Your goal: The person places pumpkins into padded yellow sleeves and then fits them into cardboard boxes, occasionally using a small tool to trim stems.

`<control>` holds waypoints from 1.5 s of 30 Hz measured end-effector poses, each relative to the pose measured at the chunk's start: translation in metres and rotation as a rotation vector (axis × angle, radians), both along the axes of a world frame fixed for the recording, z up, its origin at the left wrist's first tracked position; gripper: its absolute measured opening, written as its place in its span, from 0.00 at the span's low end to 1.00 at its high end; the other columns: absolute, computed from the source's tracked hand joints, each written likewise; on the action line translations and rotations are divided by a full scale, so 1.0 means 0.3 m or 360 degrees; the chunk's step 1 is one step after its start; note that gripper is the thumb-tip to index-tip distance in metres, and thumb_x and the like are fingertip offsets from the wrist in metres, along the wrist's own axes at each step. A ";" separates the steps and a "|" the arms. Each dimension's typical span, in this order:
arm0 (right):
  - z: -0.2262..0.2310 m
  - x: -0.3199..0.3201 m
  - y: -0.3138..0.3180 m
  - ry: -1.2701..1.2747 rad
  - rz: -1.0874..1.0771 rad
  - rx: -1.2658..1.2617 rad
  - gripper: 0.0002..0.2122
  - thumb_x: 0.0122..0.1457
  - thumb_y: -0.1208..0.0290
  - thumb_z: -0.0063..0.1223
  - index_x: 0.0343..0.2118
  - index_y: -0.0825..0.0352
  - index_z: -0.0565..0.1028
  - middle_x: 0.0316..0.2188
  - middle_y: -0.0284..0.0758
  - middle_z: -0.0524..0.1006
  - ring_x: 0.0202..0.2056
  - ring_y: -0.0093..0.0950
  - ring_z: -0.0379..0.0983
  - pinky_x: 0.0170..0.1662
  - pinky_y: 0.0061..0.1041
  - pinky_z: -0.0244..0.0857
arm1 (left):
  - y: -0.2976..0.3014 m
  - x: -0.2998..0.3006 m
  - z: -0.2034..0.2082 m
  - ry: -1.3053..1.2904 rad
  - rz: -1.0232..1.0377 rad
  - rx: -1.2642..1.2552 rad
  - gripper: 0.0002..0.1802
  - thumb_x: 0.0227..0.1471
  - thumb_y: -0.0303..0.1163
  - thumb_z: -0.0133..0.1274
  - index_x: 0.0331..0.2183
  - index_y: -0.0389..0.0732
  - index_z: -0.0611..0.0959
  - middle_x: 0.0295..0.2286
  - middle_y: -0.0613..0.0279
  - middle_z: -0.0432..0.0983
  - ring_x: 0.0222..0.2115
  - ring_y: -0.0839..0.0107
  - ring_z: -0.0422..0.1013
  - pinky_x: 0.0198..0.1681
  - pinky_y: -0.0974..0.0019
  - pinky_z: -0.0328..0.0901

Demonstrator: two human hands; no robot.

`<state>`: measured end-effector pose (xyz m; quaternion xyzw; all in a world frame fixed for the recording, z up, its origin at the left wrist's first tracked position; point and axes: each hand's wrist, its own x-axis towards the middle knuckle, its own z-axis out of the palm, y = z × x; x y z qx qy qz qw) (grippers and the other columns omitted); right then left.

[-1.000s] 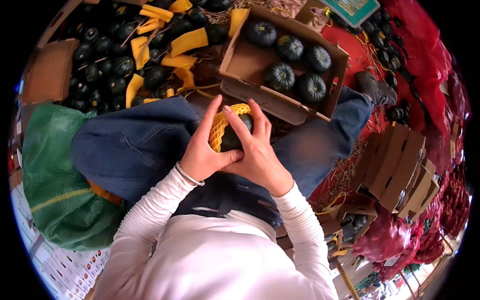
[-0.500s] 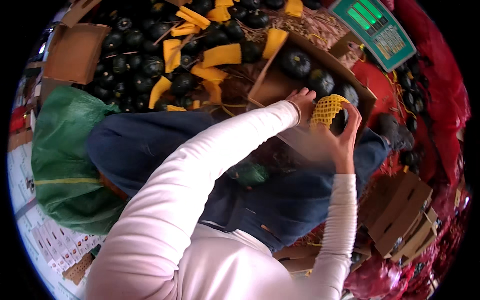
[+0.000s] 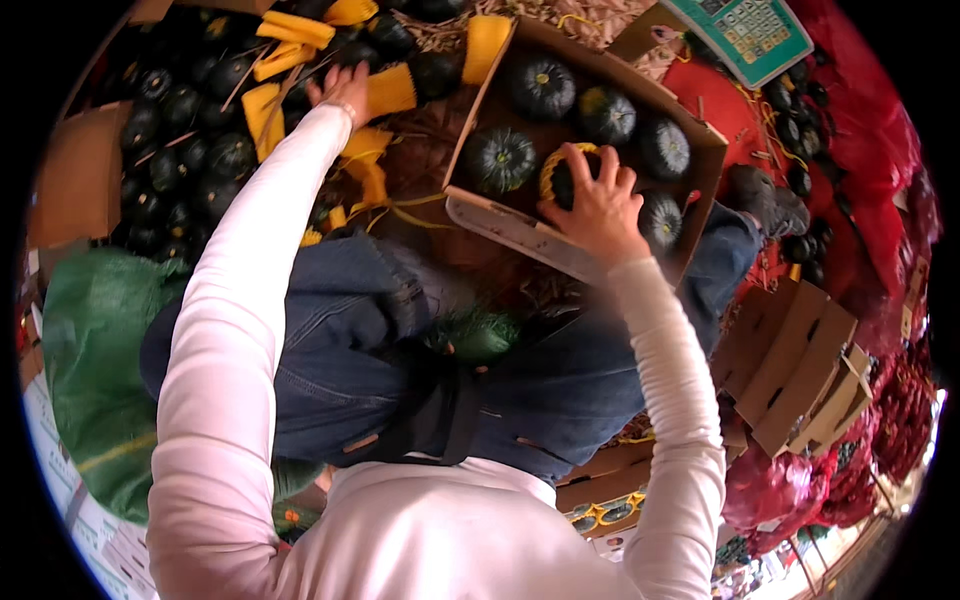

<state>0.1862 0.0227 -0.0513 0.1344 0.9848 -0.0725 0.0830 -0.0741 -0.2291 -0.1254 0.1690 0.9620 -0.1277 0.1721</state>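
My right hand (image 3: pixel 598 208) grips a dark green squash wrapped in a yellow foam net (image 3: pixel 562 176) and holds it down inside an open cardboard box (image 3: pixel 520 232). Several bare dark green squashes (image 3: pixel 498 160) lie in that box around it. My left hand (image 3: pixel 342 88) reaches far out to the pile at the upper left, its fingers spread over loose yellow foam nets (image 3: pixel 388 90) lying among dark squashes (image 3: pixel 188 108). White sleeves cover both arms, and my knees in blue jeans (image 3: pixel 330 340) lie below the box.
A green mesh sack (image 3: pixel 90 370) lies at the left. A weighing scale with a keypad (image 3: pixel 752 32) sits at the top right above red mesh sacks (image 3: pixel 860 130). Folded cardboard boxes (image 3: pixel 800 370) are stacked at the right. A brown carton (image 3: pixel 72 190) stands at the far left.
Both hands held the netted squash over my lap. They carried it to the box; now only the right hand holds it there, and the left hand has swung out to the yellow nets.
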 end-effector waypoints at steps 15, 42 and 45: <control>0.233 0.102 -0.436 0.1138 0.0026 -0.1158 0.15 0.46 0.79 0.60 0.39 0.71 0.73 0.40 0.43 0.72 0.40 0.42 0.69 0.42 0.32 0.66 | -0.152 0.751 0.546 -0.1509 0.0410 0.2324 0.24 0.60 0.39 0.45 0.51 0.33 0.67 0.40 0.61 0.71 0.39 0.79 0.66 0.45 0.73 0.63; 0.170 0.409 -0.401 0.0420 -0.0851 -0.4197 0.13 0.53 0.78 0.57 0.37 0.63 0.64 0.35 0.35 0.74 0.26 0.22 0.69 0.30 0.24 0.67 | -0.074 0.842 0.540 0.0013 -0.0444 0.1642 0.29 0.36 0.25 0.61 0.45 0.41 0.77 0.38 0.60 0.76 0.41 0.64 0.70 0.46 0.65 0.61; 0.150 0.392 -0.392 0.0316 -0.0878 -0.3989 0.14 0.54 0.79 0.55 0.41 0.63 0.64 0.33 0.34 0.75 0.30 0.23 0.72 0.33 0.24 0.69 | -0.084 0.827 0.544 -0.1877 0.0685 0.2566 0.32 0.50 0.36 0.55 0.55 0.39 0.65 0.37 0.61 0.76 0.43 0.69 0.70 0.47 0.69 0.63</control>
